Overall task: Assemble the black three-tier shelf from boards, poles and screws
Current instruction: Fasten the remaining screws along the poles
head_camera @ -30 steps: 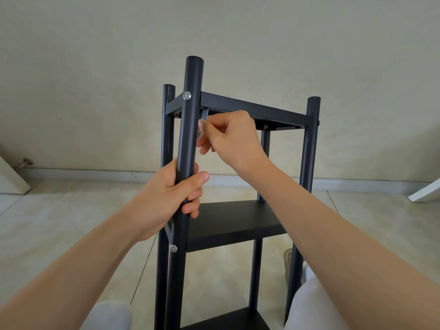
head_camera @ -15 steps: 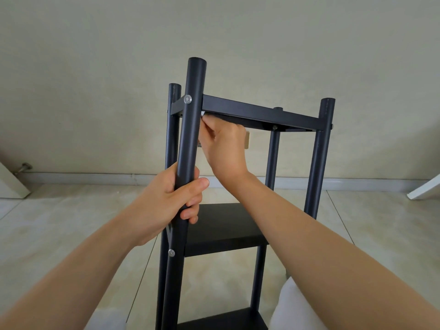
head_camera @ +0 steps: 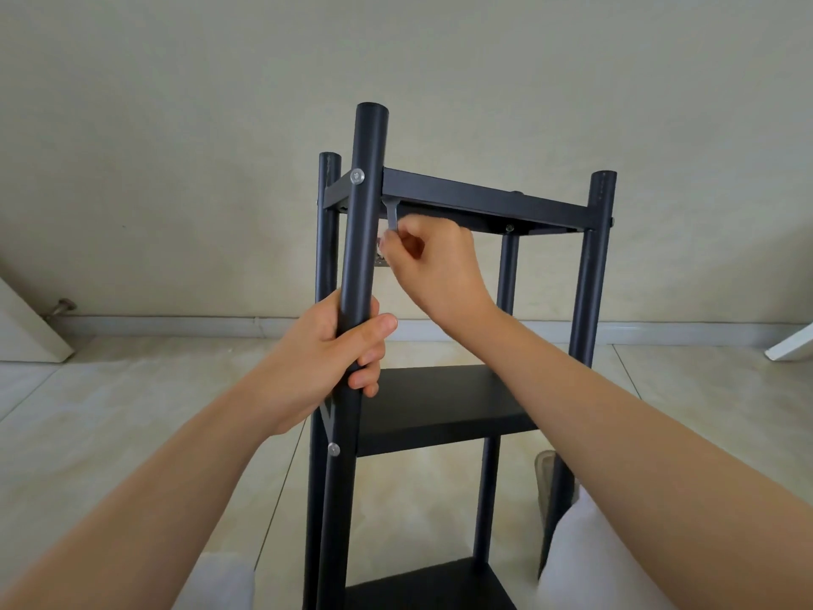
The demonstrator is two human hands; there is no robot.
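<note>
Plain beige wall (head_camera: pixel 184 125) behind. Pale baseboard (head_camera: pixel 184 324) along its foot. Glossy cream floor tiles (head_camera: pixel 110 416) with thin grout lines. White furniture edges at far left (head_camera: pixel 26 332) and far right (head_camera: pixel 792 345).

1. Near pole (head_camera: pixel 358 239): black, smooth, soft satin sheen along its length.
2. Screw (head_camera: pixel 357 176): bright bare metal, shiny head.
3. Middle board (head_camera: pixel 444 407): black, matt, flat finish.
4. Hex key (head_camera: pixel 391 215): grey metal, dull.
5. Floor (head_camera: pixel 132 411): pale tiles, glossy, faint marbling.
6. Wall (head_camera: pixel 176 125): painted, matt, slightly rough.
</note>
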